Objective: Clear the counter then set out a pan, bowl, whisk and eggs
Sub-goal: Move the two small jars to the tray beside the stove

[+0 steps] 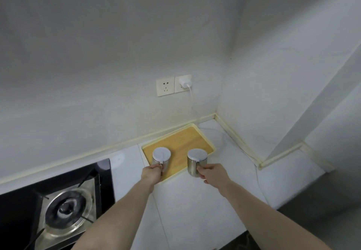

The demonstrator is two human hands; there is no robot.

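While both arms reach toward twelve o'clock over the white bench (195,206), each hand has its grip closed on a small steel canister. The left hand (151,175) has its fingers curled round the near side of the left canister (160,158), at about its handle; this steel pot with a flat white lid stands upright on the wooden tray (187,142), at the tray's seven o'clock corner. The right hand (212,173) pinches the right canister (195,161) in the same way, thumb and fingers closed at its near side. That canister, likewise white-lidded and upright, is at the tray's near edge, at about five o'clock of the tray; whether it rests on the rim, on the bench or is held just above cannot be told. The two canisters are apart, with bare wood between them.

The tray, pale-rimmed with a yellow wood floor, lies in the bench's far corner against the wall. At eight o'clock of the tray a black glass gas hob (58,206) with one burner is set into the bench. On the wall above the tray are two sockets (165,86); a white charger (185,81) is plugged into the right one, and its cable (192,101) hangs down to the bench beside the tray.
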